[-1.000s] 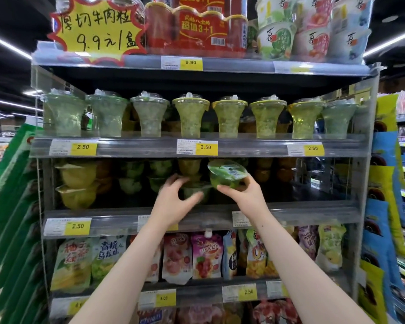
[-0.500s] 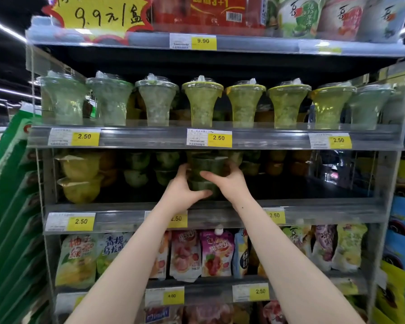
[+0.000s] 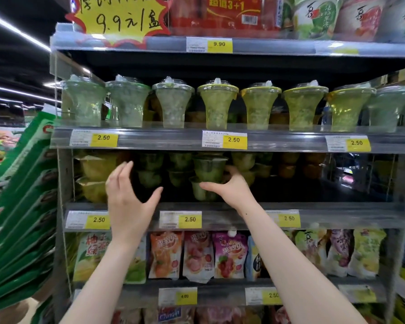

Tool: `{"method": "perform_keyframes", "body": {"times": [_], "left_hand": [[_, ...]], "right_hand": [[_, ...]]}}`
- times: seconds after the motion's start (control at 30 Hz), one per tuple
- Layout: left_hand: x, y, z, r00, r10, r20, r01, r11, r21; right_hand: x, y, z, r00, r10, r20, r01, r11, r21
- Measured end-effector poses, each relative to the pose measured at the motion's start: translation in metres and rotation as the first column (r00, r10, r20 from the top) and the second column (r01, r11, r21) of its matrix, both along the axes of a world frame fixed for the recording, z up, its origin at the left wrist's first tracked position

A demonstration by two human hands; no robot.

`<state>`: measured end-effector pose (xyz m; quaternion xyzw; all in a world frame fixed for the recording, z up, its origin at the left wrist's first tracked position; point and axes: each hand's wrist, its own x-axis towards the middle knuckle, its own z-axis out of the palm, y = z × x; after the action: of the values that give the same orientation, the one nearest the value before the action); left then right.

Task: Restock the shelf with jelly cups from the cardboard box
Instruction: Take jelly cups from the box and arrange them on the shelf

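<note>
Two stacked green jelly cups (image 3: 208, 170) near shelf (image 3: 313, 213) front edge; right hand (image 3: 229, 187) fingers grasp top cup; left hand (image 3: 126, 202) released, fingers spread, holding nothing

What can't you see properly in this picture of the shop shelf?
Head view only:
- Cardboard box: not in the picture at all.
- Right hand: its fingertips are hidden behind the stacked green jelly cup.
- Back rows of the jelly cup shelf: too dark to count.
- Small print on the price tag: too tiny to read.
- Top packs: cut off by the upper edge.
</note>
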<state>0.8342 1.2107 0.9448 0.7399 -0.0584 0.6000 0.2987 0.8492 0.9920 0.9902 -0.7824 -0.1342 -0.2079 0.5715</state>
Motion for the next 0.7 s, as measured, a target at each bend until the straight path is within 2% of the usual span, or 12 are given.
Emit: {"method": "perform_keyframes", "body": {"times": [0.13, 0.33, 0.57, 0.7], "left_hand": [[0.002, 0.05, -0.011, 0.99, 0.137, -0.011, -0.137, 0.981, -0.136], [0.016, 0.077, -0.015, 0.964, 0.171, -0.203, -0.212, 0.956, -0.202], [0.024, 0.085, -0.007, 0.925, 0.197, -0.325, -0.255, 0.956, -0.146], [0.024, 0.089, -0.008, 0.927, 0.195, -0.321, -0.248, 0.959, -0.136]], "right_hand": [[-0.001, 0.034, -0.001, 0.999, -0.017, 0.034, 0.018, 0.999, -0.031], [0.002, 0.098, -0.004, 0.997, -0.029, 0.07, 0.032, 0.998, -0.048], [0.008, 0.149, -0.01, 0.996, -0.042, 0.081, 0.049, 0.995, -0.086], [0.008, 0.153, -0.012, 0.993, -0.05, 0.102, 0.06, 0.994, -0.095]]}}
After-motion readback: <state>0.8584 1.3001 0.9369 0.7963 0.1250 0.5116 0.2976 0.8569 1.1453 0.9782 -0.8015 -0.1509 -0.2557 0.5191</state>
